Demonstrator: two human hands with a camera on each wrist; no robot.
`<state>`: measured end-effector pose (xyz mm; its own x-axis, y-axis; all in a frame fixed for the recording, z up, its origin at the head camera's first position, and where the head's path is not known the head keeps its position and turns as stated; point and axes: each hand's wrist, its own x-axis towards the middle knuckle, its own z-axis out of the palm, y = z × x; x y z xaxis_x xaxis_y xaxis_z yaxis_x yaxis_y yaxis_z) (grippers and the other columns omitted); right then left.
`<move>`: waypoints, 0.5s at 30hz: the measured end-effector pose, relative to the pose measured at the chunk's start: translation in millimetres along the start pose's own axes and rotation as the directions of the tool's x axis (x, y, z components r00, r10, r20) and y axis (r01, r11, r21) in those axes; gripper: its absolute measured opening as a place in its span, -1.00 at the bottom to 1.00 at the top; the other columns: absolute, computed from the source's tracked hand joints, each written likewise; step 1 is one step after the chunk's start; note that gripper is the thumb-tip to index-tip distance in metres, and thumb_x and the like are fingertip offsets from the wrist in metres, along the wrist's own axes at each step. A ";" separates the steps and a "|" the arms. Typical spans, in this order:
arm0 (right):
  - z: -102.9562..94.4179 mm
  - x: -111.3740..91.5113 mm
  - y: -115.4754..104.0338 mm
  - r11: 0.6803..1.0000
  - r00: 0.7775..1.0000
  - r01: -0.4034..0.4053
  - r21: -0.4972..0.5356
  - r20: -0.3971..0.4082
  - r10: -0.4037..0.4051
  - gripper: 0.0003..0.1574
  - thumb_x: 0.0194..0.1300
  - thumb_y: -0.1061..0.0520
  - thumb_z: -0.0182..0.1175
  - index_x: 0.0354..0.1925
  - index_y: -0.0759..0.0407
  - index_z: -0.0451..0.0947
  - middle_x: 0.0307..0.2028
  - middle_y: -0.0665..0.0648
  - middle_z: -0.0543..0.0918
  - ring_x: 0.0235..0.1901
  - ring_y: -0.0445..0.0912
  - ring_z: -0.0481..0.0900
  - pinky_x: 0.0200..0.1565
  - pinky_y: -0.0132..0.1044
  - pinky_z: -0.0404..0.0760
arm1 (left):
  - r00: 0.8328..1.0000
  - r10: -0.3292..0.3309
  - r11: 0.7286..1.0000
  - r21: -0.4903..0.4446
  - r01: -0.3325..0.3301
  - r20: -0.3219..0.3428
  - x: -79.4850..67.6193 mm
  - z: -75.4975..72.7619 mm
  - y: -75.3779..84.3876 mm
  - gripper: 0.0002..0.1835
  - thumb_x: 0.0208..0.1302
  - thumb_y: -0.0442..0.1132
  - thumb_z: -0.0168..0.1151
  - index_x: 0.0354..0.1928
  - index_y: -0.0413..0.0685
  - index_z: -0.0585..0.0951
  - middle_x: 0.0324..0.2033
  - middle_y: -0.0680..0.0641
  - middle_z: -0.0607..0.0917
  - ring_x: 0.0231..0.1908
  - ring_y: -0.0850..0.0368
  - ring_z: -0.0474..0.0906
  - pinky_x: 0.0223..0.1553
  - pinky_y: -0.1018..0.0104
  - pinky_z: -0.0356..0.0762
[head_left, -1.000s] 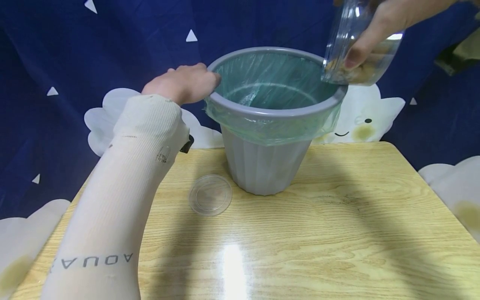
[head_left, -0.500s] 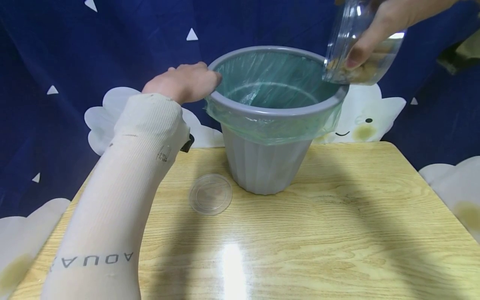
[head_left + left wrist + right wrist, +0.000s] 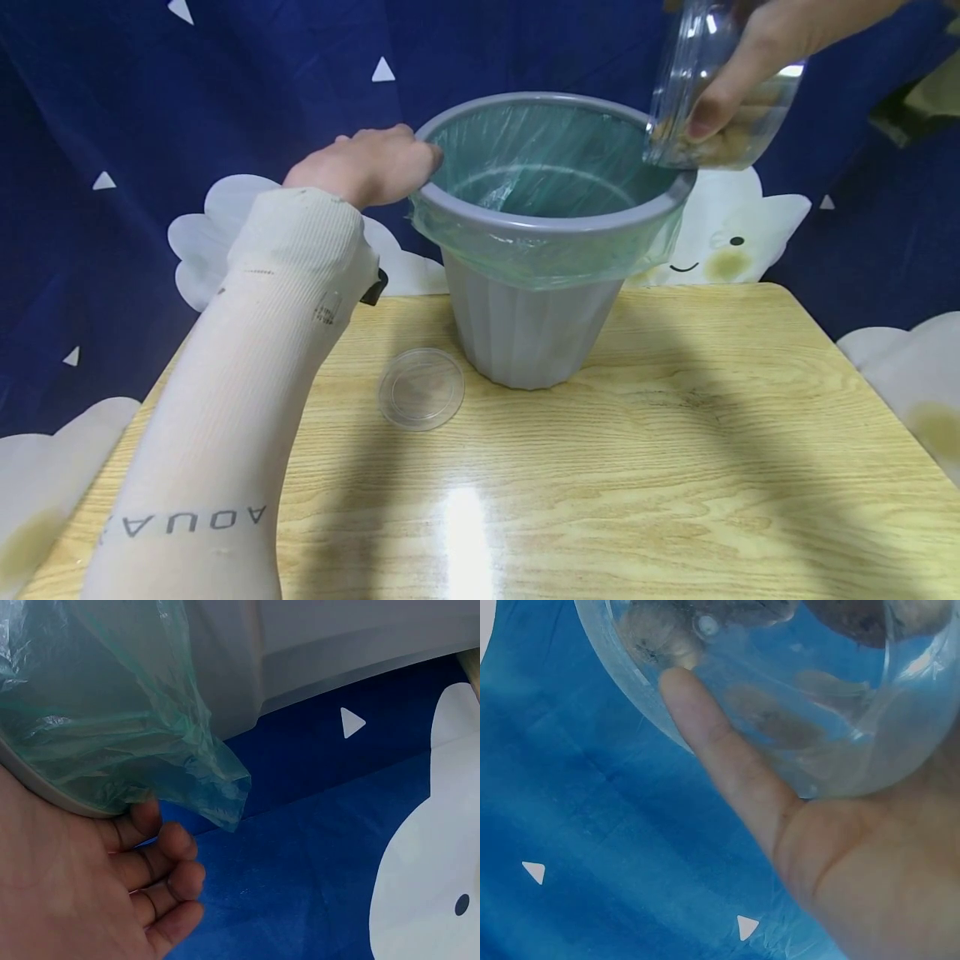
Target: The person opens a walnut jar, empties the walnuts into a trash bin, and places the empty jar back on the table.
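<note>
A grey trash bin (image 3: 536,333), lined with a translucent green bag (image 3: 547,258) folded over its rim, stands upright on the table. At the bin's left rim, my left hand (image 3: 367,165) holds on; the left wrist view shows its curled fingers (image 3: 176,844) beside the loose edge of the bag. My right hand (image 3: 742,79) grips a clear plastic jar (image 3: 678,100), tilted mouth-down over the bin's right rim. Tan pieces show through the jar's wall near its mouth. In the right wrist view the thumb (image 3: 720,754) lies along the jar's side.
A clear round lid (image 3: 422,389) lies flat on the wooden table (image 3: 675,467), just left of the bin's base. Behind the table hangs a dark blue curtain (image 3: 300,75) with white triangles and clouds.
</note>
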<state>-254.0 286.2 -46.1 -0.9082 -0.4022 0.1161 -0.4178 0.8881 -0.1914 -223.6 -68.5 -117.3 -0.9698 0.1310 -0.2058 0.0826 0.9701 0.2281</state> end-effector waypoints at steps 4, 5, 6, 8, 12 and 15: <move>1.7 0.6 0.6 1.000 1.000 0.010 0.002 -0.019 -0.010 0.36 0.06 -0.02 0.46 0.64 0.04 -0.08 0.52 0.39 0.07 0.40 0.34 0.05 0.54 0.27 0.18 | 1.000 0.000 1.000 -0.003 0.000 0.000 -0.1 0.2 0.3 -0.27 0.50 0.28 -0.54 0.54 0.13 0.19 0.50 -0.11 0.32 0.57 -0.35 0.09 0.41 -0.47 0.16; 1.3 0.3 0.8 1.000 0.999 0.021 -0.014 -0.024 -0.022 0.35 0.06 -0.02 0.47 0.64 0.06 -0.06 0.51 0.40 0.09 0.39 0.35 0.08 0.54 0.18 0.23 | 1.000 -0.002 1.000 -0.004 0.002 0.001 -0.2 0.1 0.4 -0.27 0.50 0.28 -0.54 0.55 0.14 0.18 0.51 -0.11 0.31 0.58 -0.34 0.07 0.41 -0.48 0.16; 0.7 0.7 1.4 0.999 0.999 0.029 -0.032 -0.024 -0.030 0.35 0.05 -0.03 0.48 0.63 0.09 -0.04 0.50 0.43 0.10 0.39 0.37 0.10 0.51 0.06 0.30 | 1.000 -0.004 1.000 -0.006 0.004 0.001 -0.2 0.0 0.5 -0.27 0.50 0.28 -0.54 0.55 0.15 0.18 0.52 -0.11 0.31 0.58 -0.34 0.07 0.41 -0.48 0.16; 1.1 2.0 3.7 0.999 0.999 0.032 -0.042 -0.030 -0.034 0.32 0.07 -0.05 0.48 0.62 0.08 -0.01 0.49 0.41 0.14 0.37 0.35 0.12 0.44 -0.14 0.37 | 1.000 -0.010 1.000 -0.007 0.010 0.004 -0.3 -0.2 0.8 -0.26 0.49 0.29 -0.54 0.57 0.16 0.15 0.54 -0.09 0.28 0.60 -0.35 0.01 0.42 -0.48 0.14; 0.1 7.7 13.2 0.992 0.998 0.058 -0.112 -0.022 -0.061 0.31 0.08 -0.09 0.52 0.61 0.08 0.03 0.46 0.40 0.19 0.32 0.28 0.20 0.38 -0.26 0.44 | 1.000 0.001 1.000 -0.010 -0.001 -0.001 0.3 0.9 0.9 -0.27 0.50 0.29 -0.53 0.52 0.13 0.20 0.41 -0.12 0.39 0.56 -0.34 0.11 0.40 -0.46 0.18; -1.4 5.6 8.9 0.988 0.998 0.066 -0.141 0.005 -0.066 0.38 0.07 -0.11 0.54 0.62 0.16 -0.02 0.46 0.46 0.15 0.33 0.33 0.19 0.45 0.24 0.40 | 1.000 0.017 1.000 -0.009 -0.017 -0.010 0.9 2.0 0.7 -0.30 0.51 0.29 -0.53 0.42 0.09 0.30 0.29 -0.13 0.45 0.50 -0.31 0.20 0.39 -0.43 0.21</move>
<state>-262.7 292.2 -45.8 -0.8787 -0.4610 0.1236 -0.4690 0.8821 -0.0439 -223.9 -67.2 -119.3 -0.9704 0.1458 -0.1924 0.0976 0.9659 0.2399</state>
